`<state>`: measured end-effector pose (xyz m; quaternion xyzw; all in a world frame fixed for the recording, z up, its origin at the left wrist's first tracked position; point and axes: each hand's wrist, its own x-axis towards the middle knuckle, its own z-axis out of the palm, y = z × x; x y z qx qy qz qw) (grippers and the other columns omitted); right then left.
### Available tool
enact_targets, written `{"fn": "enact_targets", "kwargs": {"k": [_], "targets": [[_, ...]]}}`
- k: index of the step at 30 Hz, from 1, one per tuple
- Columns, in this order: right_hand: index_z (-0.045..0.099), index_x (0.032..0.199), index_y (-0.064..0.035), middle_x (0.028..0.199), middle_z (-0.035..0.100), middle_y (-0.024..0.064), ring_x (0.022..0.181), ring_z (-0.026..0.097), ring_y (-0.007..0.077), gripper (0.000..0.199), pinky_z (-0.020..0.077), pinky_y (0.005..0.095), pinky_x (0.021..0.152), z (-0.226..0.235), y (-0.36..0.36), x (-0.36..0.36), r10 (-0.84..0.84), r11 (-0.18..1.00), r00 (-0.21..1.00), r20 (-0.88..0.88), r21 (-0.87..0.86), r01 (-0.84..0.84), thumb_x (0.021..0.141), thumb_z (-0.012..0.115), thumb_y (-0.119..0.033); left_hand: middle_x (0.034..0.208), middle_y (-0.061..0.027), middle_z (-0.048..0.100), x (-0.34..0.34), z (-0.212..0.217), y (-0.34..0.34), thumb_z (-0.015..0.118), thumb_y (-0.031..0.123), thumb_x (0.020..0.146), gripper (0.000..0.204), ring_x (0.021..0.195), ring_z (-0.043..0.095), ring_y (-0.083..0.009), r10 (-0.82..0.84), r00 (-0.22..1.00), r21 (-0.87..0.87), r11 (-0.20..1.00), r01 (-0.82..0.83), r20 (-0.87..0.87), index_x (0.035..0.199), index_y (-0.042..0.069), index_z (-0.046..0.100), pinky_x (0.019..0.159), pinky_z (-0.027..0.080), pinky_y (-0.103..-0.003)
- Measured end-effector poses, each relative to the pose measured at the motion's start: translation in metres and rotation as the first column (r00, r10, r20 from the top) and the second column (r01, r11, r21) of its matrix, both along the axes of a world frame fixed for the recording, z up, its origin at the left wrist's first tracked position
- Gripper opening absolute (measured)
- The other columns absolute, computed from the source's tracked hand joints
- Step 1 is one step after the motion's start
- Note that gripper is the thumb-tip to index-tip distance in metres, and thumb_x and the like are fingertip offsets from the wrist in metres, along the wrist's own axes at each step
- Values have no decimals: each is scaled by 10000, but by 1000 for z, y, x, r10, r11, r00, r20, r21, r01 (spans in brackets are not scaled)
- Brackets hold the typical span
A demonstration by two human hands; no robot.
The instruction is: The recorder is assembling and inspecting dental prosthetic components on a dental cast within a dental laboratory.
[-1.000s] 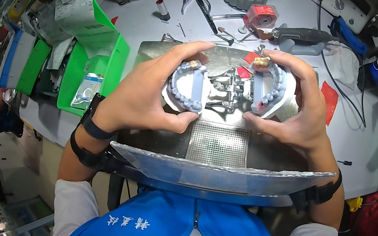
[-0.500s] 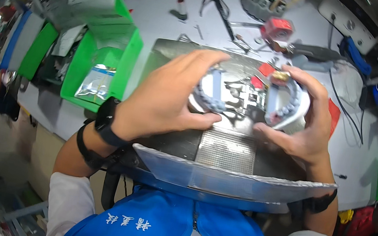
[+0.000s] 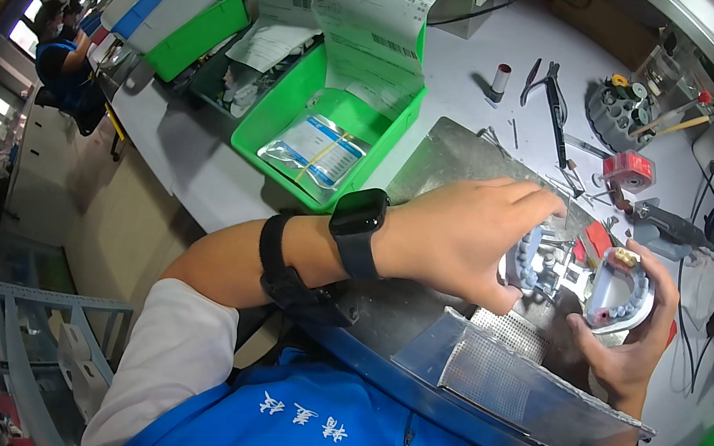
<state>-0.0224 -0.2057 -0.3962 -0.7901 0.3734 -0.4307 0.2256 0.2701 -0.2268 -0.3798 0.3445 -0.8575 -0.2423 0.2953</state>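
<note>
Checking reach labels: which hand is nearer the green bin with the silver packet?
Left. In view, the left hand is to the green bin's lower right; the right hand is farther right.

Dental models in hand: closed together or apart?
Apart: left model in left hand, right model in right hand, metal hardware showing between them.

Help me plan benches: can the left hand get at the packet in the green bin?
Probably not: the left hand grips a dental model, though the packet lies uncovered in the green bin.

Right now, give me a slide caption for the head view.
Left hand and right hand each hold a dental model, a metal fixture visible between them.
</note>
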Motion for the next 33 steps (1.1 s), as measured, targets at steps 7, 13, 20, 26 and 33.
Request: {"fn": "enact_targets", "kwargs": {"k": [7,13,20,26,33], "targets": [[465,1438,19,1400,567,191,1309,565,304,993,425,406,1133,4,-4,2,2,996,997,-78,-89,-9,619,993,-174,1280,-179,624,0,1,5,895,334,713,813,1190,623,-366,109,990,28,993,-111,89,1367,30,520,999,513,-409],[473,1431,6,1390,566,186,1311,567,295,938,438,392,1132,6,-5,4,60,997,998,2,-53,-60,641,967,-109,1276,-175,643,3,4,3,918,289,686,817,1173,645,-359,85,994,33,996,-87,62,1363,28,541,996,517,-401],[500,1425,-7,1371,585,157,1278,597,267,896,486,365,1073,7,0,4,9,1000,1000,17,12,-9,662,953,-130,1199,-182,672,-2,0,-6,885,207,665,794,1120,672,-321,27,1000,62,998,-26,-16,1364,28,555,982,509,-370],[502,1428,-24,1378,593,149,1257,615,255,938,511,361,1034,5,-1,2,-32,999,999,17,38,32,644,989,-190,1242,-150,661,-12,0,1,895,175,681,792,1148,658,-250,97,993,83,992,-91,-73,1381,30,554,1006,497,-339],[507,1410,-14,1329,602,137,1240,622,241,923,516,352,1027,8,5,10,-58,993,996,66,106,51,646,993,-196,1205,-69,602,-11,-10,-2,897,83,743,718,1121,600,-153,175,948,298,950,-91,-267,1361,53,531,978,490,-299]]}}
